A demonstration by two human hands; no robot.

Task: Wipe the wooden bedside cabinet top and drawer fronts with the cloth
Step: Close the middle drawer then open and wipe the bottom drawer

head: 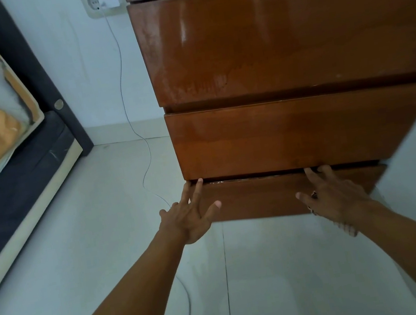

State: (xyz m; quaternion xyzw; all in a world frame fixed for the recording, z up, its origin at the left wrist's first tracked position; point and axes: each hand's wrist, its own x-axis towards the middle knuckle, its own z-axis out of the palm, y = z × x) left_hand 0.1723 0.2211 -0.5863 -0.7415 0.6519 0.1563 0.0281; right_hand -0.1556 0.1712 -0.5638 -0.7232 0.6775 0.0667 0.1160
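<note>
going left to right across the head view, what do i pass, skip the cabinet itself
bed → white charger in the wall socket → left hand → right hand

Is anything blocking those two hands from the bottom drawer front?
Nothing visible does. The left hand and right hand have fingertips at the top edge of the bottom drawer front. The white cable lies on the floor to its left.
</note>
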